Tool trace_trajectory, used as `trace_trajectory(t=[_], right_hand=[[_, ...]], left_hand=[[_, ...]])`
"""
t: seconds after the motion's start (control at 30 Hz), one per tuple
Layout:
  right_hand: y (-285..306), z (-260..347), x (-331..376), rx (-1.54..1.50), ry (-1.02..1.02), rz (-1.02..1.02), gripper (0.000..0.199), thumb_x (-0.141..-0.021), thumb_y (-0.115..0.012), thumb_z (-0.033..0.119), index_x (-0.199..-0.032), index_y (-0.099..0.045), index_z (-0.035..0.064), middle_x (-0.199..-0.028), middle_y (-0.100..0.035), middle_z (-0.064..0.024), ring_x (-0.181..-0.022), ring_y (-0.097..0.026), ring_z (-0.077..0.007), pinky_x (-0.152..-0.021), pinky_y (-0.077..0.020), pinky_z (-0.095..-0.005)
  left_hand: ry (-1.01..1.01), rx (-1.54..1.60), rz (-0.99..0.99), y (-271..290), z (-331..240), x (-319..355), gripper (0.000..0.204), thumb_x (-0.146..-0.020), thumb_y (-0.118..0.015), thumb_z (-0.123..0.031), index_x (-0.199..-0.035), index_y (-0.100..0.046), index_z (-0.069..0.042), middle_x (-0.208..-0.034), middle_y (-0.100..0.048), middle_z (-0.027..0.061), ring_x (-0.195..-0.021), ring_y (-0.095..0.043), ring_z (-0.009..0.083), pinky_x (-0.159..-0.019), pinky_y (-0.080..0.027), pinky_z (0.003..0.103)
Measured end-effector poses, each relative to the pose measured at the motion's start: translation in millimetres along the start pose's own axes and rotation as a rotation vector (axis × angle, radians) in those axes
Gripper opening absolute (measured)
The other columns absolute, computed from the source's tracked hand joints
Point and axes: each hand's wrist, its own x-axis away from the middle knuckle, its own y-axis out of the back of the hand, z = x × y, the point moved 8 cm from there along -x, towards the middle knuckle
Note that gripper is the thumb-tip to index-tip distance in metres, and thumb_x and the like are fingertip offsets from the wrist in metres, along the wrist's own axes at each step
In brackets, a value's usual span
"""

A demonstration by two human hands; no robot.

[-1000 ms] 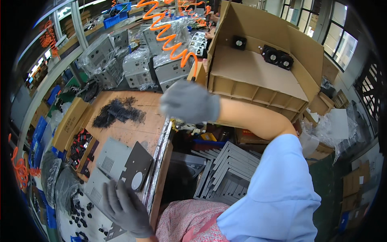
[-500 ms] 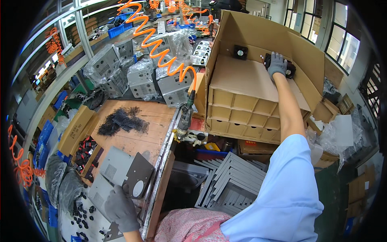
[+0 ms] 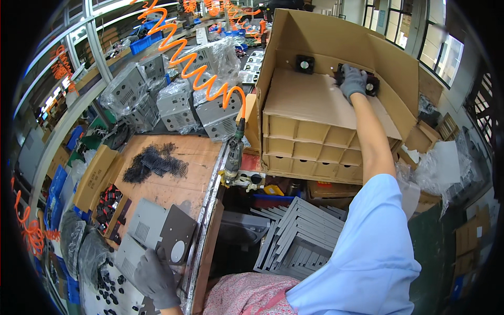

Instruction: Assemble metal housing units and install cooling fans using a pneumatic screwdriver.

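Apparently steadying a panel (image 3: 127,257) left of the carton (image 3: 401,68), left hand (image 3: 156,277) lies loosely open; right hand (image 3: 353,83) covers fans (image 3: 371,86) inside, grip unclear.

Tall, dark-framed windows (image 3: 450,59) shone bright at two o'clock, while green floor (image 3: 425,249) stretched at four. A pale metal frame (image 3: 98,44) stood at ten o'clock, and a wooden-topped workbench (image 3: 200,152) spread toward nine.

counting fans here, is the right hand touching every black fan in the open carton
No: one black fan sits apart toward the left of the carton, while the right hand is at the other fans.
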Motion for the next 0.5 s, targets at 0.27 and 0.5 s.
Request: trace_trajectory(t=[0.27,0.5], right_hand=[[130,41,107,-1.347,-0.035,-0.732,0.050,-0.063,-0.075,0.014,-0.103,-0.047,0.0053,-0.100,-0.054,-0.0088,-0.087,-0.054,-0.0183,-0.082,-0.0446,-0.0335],[198,174,256,-1.945,0.421,0.605,0.061,-0.060,-0.075,0.004,-0.112,-0.042,0.0046,-0.102,-0.055,-0.0067,-0.099,-0.054,-0.0141,-0.083,-0.0473,-0.0293]], left_hand=[[-0.161,0.273,-0.272,44,5,23,0.031,-0.083,-0.058,-0.017,-0.109,-0.057,-0.001,-0.099,-0.060,0.0147,-0.091,-0.057,0.0318,-0.078,-0.045,0.039],[0.074,1.228,-0.096,45,-18,40,0.024,-0.078,-0.065,-0.010,-0.100,-0.062,-0.001,-0.096,-0.062,0.0128,-0.093,-0.060,0.0285,-0.083,-0.046,0.037]])
